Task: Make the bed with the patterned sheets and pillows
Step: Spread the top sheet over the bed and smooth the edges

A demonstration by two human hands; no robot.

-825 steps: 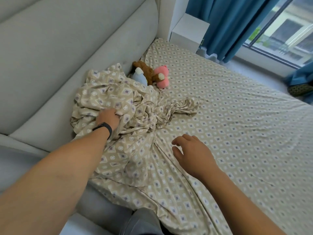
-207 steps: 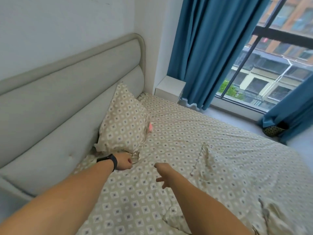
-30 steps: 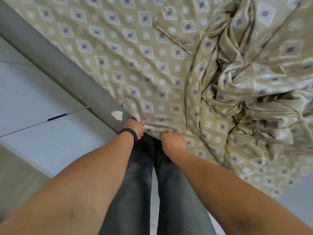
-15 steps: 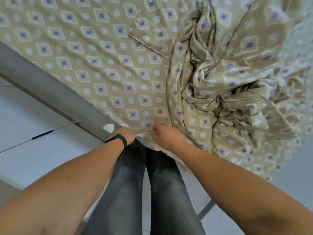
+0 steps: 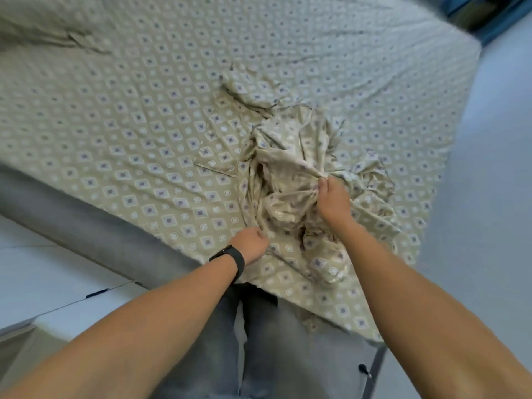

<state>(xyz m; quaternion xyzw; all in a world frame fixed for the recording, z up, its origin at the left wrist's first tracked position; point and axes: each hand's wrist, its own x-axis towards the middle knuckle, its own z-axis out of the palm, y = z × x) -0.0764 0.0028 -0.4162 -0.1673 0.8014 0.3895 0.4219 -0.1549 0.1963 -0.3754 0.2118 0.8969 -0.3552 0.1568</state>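
A beige fitted sheet (image 5: 129, 125) with a purple diamond pattern covers the mattress. On it, near the bed's foot corner, lies a crumpled patterned top sheet (image 5: 290, 156) in a bunched heap. My right hand (image 5: 332, 198) is closed on a gathered fold of that heap, lifting it slightly. My left hand (image 5: 250, 244), with a black band on the wrist, is fisted on the sheet's edge close to the bed's side. No pillows are in view.
The grey bed frame (image 5: 72, 217) runs diagonally along the left side. Pale floor (image 5: 489, 197) lies to the right and lower left. Blue curtain (image 5: 483, 10) shows at the top right. My jeans-clad legs (image 5: 259, 341) stand against the bed's edge.
My right hand has left the bed's edge and reached up into the crumpled sheet, gripping a fold. My left hand stays near the edge. The view has tilted up over the bed.
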